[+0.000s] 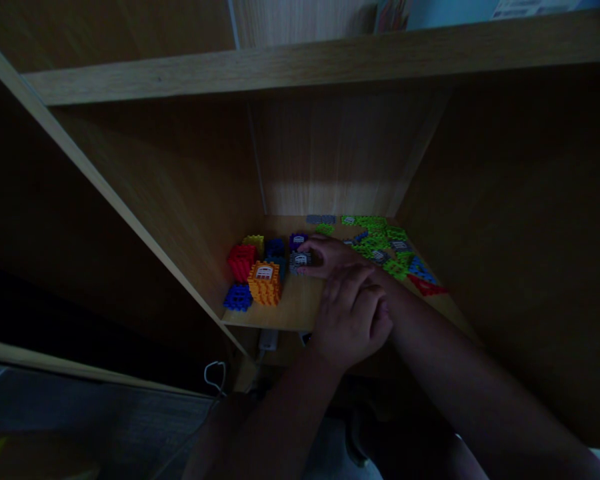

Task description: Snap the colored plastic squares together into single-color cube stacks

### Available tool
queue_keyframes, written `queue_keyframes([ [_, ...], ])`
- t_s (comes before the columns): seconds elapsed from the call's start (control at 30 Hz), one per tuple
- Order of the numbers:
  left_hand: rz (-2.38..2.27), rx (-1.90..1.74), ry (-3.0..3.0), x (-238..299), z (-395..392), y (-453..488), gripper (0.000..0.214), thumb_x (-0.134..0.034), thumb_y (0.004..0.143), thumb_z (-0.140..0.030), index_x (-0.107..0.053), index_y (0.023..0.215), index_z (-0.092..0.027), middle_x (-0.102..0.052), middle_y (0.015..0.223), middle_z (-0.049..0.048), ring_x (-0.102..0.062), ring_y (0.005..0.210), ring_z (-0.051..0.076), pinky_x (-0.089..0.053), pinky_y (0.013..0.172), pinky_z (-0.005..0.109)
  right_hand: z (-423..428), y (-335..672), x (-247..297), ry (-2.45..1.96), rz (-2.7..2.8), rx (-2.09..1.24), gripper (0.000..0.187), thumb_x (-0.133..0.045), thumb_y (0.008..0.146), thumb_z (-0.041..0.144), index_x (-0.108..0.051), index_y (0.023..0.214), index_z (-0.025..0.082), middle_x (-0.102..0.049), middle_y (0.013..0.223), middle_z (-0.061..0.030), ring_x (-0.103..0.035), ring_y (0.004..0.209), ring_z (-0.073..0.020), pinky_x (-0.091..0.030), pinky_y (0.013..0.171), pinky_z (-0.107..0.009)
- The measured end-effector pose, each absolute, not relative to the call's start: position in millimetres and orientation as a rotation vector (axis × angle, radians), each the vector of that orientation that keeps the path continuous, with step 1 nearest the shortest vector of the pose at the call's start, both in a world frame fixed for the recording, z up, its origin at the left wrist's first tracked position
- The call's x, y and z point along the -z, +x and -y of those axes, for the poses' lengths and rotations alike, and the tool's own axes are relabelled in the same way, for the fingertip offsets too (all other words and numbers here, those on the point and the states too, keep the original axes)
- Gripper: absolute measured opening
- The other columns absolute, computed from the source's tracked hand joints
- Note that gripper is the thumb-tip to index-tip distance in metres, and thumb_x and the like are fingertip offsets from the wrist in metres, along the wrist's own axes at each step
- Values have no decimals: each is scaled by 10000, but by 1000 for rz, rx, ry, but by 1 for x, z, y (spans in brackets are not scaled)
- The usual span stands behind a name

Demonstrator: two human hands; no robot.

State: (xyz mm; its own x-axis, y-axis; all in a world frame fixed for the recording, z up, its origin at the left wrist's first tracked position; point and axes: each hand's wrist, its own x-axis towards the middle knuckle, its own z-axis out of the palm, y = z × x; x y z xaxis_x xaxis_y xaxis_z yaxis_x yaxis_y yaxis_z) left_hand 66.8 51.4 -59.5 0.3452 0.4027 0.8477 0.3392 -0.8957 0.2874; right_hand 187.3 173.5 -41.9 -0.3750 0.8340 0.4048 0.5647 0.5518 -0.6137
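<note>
On a wooden shelf, my right hand (324, 255) reaches in with thumb and finger around a small stack of grey interlocking plastic tiles (300, 263). Right behind it stands a purple stack (298, 240) with a white window print. My left hand (353, 317) is curled closed above my right forearm; the inside of its grip is hidden. To the left are an orange stack (265, 283), a red stack (243, 262), a yellow one (254, 244) and blue tiles (238, 297). Darker blue stacks (275, 250) stand behind the orange one.
Loose green tiles (377, 237) spread over the right of the shelf, with blue triangular (420, 269) and red (427, 286) pieces near its right side. Grey tiles (321, 219) lie at the back. A wooden upper shelf edge (300, 63) crosses overhead. A white cable (215, 377) hangs lower left.
</note>
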Motion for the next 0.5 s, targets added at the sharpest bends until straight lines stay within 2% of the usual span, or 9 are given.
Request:
queue_keyframes([
  [0.23, -650, -1691, 2502, 61, -52, 68, 165, -639, 944, -177, -650, 1106, -199, -682, 1397, 151, -623, 1381, 284, -479, 1248, 513, -174, 189, 44, -1097, 2192, -368, 352, -853, 828, 492, -765, 1107, 295, -745, 1181, -92, -694, 1095, -327, -542, 990, -477],
  [0.5, -665, -1670, 2523, 65, -55, 69, 172, -630, 955, -204, -638, 1126, -220, -675, 1424, 132, -620, 1386, 281, -480, 1245, 529, -177, 190, 47, -1115, 2231, -314, 340, -843, 845, 490, -764, 1148, 357, -742, 1217, -73, -700, 1158, -325, -583, 1023, -495],
])
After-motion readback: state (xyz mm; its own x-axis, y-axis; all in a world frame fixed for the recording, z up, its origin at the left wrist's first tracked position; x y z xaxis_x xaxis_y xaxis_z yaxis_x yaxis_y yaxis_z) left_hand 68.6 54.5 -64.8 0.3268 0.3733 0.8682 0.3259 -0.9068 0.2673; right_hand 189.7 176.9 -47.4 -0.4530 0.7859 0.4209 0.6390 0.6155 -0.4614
